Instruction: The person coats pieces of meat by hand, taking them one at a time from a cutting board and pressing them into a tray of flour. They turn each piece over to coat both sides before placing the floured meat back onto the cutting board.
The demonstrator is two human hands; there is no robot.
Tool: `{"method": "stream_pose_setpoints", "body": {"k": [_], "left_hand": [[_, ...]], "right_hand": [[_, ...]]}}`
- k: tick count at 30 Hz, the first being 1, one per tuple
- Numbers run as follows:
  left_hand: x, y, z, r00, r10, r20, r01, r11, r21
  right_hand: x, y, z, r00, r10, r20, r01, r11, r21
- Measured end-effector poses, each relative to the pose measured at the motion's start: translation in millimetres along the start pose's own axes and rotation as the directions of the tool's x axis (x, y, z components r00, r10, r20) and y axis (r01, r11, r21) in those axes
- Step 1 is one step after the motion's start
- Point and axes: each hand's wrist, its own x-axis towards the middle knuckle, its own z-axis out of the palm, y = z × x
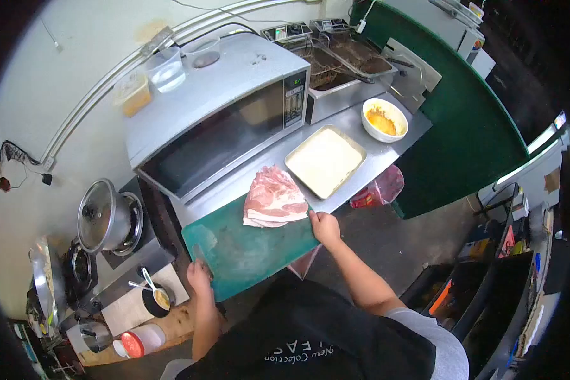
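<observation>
A green cutting board (247, 256) is held between both hands at the front of the steel counter. Raw sliced meat (273, 197) lies in a pile on its far right part. My left hand (200, 277) grips the board's left end near the handle slot. At the right edge, close to the meat, my right hand (325, 228) is closed on the board. Just beyond that hand sits a square tray (326, 161) of white powder. Farther right stands a white bowl (384, 120) with something orange-yellow in it.
A microwave (221, 120) with plastic containers on top stands behind the board. Fryers (348, 63) are at the back right. Left are a lidded pot (101, 218), a black bowl (156, 302) with spoons and a red-lidded jar (133, 344). A plastic bag (383, 185) hangs beside the counter.
</observation>
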Motion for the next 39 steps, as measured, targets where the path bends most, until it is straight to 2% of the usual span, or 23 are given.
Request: {"method": "stream_pose_setpoints", "body": {"k": [2,4,6,9,10,13,16,17,18,19,20,21,22,23,25,27,28,31,32,35,37,39], "left_hand": [[-9.1,-3.7,-2.9,1.0,-0.017,-0.016,0.018,0.997,0.077],[40.2,13.6,27.7,0.999,0.01,-0.046,-0.005,0.996,0.094],[52.6,12.4,25.4,0.999,-0.02,-0.027,0.022,0.995,0.098],[64.8,22.2,31.9,0.998,-0.062,-0.014,0.063,0.996,0.065],[68.4,16.8,31.3,0.999,-0.025,0.028,0.023,0.997,0.072],[77.2,24.6,38.2,0.998,-0.064,-0.027,0.066,0.993,0.101],[92.2,20.7,36.1,0.999,-0.036,-0.028,0.04,0.985,0.165],[96.3,13.3,33.3,0.999,-0.02,-0.027,0.025,0.982,0.19],[95.4,11.5,41.0,0.991,0.076,-0.114,-0.053,0.98,0.191],[88.6,22.9,41.4,0.993,-0.006,-0.117,0.026,0.984,0.174],[86.9,19.8,46.4,0.964,0.176,-0.199,-0.124,0.96,0.251],[84.9,17.7,51.3,0.896,0.358,-0.264,-0.259,0.902,0.345],[82.0,18.3,56.1,0.855,0.449,-0.26,-0.314,0.847,0.43],[76.4,21.1,59.6,0.807,0.536,-0.249,-0.358,0.779,0.514],[53.6,35.8,81.6,0.732,0.652,-0.198,-0.411,0.654,0.636],[17.5,53.9,118.5,0.694,0.707,-0.133,-0.43,0.556,0.711],[1.6,55.3,137.7,0.699,0.701,-0.142,-0.41,0.555,0.724],[-42.8,54.4,200.0,0.734,0.65,-0.195,-0.331,0.594,0.733],[-48.9,46.7,215.1,0.728,0.652,-0.211,-0.315,0.592,0.742],[-58.0,20.1,247.5,0.726,0.636,-0.261,-0.265,0.61,0.747],[-62.2,9.4,265.8,0.749,0.597,-0.288,-0.231,0.642,0.731],[-63.1,-1.7,270.4,0.741,0.615,-0.271,-0.232,0.612,0.756]], "right_hand": [[-8.3,7.2,-1.7,0.999,-0.017,0.029,0.018,0.999,-0.033],[44.7,-14.2,3.5,0.996,-0.081,0.038,0.082,0.995,-0.054],[48.0,-16.1,3.3,0.988,-0.132,0.076,0.139,0.986,-0.097],[55.4,-29.2,-8.4,0.967,-0.169,0.191,0.215,0.942,-0.258],[50.9,-34.1,-16.0,0.96,-0.158,0.231,0.229,0.918,-0.324],[35.3,-38.5,-27.9,0.976,-0.169,0.14,0.209,0.91,-0.358],[39.5,-43.9,-72.0,0.986,-0.08,0.145,0.126,0.93,-0.346],[47.0,-40.0,-85.6,0.992,-0.126,0.031,0.129,0.932,-0.339],[54.5,-36.0,-105.0,0.981,-0.189,-0.053,0.162,0.932,-0.324],[74.0,-23.7,-115.8,0.986,-0.128,-0.103,0.086,0.937,-0.339],[90.2,-12.0,-128.8,0.966,-0.161,-0.203,0.096,0.95,-0.298],[115.5,14.1,-135.1,0.936,-0.223,-0.272,0.139,0.945,-0.295],[135.1,22.5,-147.2,0.912,-0.269,-0.309,0.175,0.938,-0.299],[160.8,33.4,-153.0,0.839,-0.388,-0.382,0.245,0.895,-0.372],[209.3,45.6,-158.9,0.773,-0.463,-0.434,0.288,0.865,-0.41],[244.0,52.0,-153.1,0.95,-0.289,-0.118,0.211,0.873,-0.439],[258.4,52.7,-155.0,0.983,-0.176,0.045,0.176,0.864,-0.471],[277.8,74.6,-172.2,0.903,-0.333,0.274,0.423,0.805,-0.416],[284.4,94.3,-177.4,0.886,-0.403,0.229,0.464,0.782,-0.416],[287.0,99.8,-210.4,0.951,-0.265,0.16,0.308,0.855,-0.416],[279.7,120.6,-186.8,0.891,-0.391,0.233,0.449,0.834,-0.319],[266.2,98.3,-179.0,0.866,-0.426,0.262,0.494,0.812,-0.311]]}}
